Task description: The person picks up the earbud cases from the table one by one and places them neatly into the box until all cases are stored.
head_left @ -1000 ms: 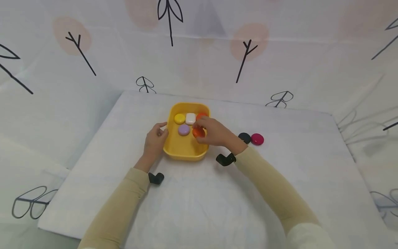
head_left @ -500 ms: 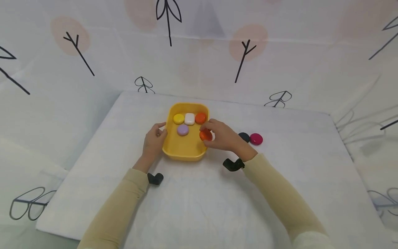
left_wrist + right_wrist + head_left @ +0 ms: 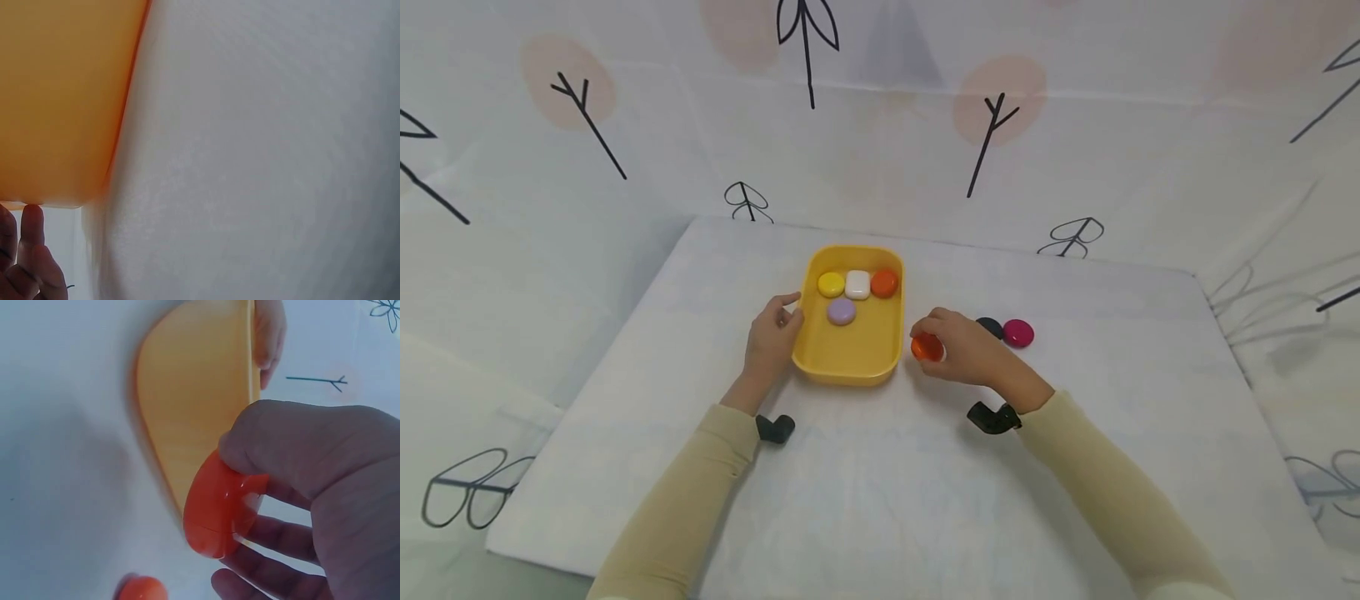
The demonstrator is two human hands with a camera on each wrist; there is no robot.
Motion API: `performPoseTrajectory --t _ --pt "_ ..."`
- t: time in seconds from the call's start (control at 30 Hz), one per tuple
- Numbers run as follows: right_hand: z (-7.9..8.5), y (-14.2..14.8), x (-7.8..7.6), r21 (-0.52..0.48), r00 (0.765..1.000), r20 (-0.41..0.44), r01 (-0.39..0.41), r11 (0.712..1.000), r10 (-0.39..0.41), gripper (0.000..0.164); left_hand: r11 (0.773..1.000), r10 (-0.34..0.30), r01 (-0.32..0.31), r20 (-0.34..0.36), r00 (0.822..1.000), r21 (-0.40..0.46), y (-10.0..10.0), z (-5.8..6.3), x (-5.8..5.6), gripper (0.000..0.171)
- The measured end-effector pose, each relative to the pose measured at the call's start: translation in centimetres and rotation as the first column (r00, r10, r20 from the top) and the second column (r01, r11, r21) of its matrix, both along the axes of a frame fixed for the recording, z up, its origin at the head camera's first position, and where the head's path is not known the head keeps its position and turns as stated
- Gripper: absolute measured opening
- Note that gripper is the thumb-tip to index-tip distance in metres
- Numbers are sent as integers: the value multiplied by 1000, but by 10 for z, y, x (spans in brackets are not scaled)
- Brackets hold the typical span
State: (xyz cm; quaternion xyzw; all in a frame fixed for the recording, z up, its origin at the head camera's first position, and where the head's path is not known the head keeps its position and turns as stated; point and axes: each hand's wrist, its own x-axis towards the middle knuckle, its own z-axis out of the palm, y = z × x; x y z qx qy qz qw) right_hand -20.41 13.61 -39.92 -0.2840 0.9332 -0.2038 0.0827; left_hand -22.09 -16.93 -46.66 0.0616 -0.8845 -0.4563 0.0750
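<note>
Tray (image 3: 850, 358) yel, held disc (image 3: 927, 347) orng, backdrop (image 3: 880, 158) wht, blk-sprigged.

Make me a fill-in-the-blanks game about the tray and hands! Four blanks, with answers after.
The right hand pinches a piece coloured ____.
The square piece in the yellow tray is coloured ____.
The number of pieces inside the yellow tray is ____.
The other hand, touching the yellow tray, is the person's ____ hand.

Missing words: orange; white; four; left.

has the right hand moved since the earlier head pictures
Yes: the right hand has moved rightward, from over the yellow tray to outside its right side.
</note>
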Motion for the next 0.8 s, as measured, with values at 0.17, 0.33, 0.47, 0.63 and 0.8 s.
performPoseTrajectory --t 0.17,0.33,0.47,0.63,0.8 --pt "-7 9 7 25 1000 11 1 1000 -2 35 1000 0 0 4 1000 -1 0 0 1 39" --pt "-15 19 9 40 1000 -3 -8 999 8 33 1000 -2 2 -2 1000 8 0 -1 0 39" --pt "-20 23 9 67 1000 6 4 998 -5 34 1000 -3 3 -8 1000 10 -1 -2 0 39" --pt "-25 24 9 109 1000 17 19 994 -21 35 1000 5 -5 7 1000 20 -1 -3 -1 39" --pt "-27 25 10 169 999 -11 32 985 -31 34 1000 4 -4 14 1000 17 -1 -3 -2 40"
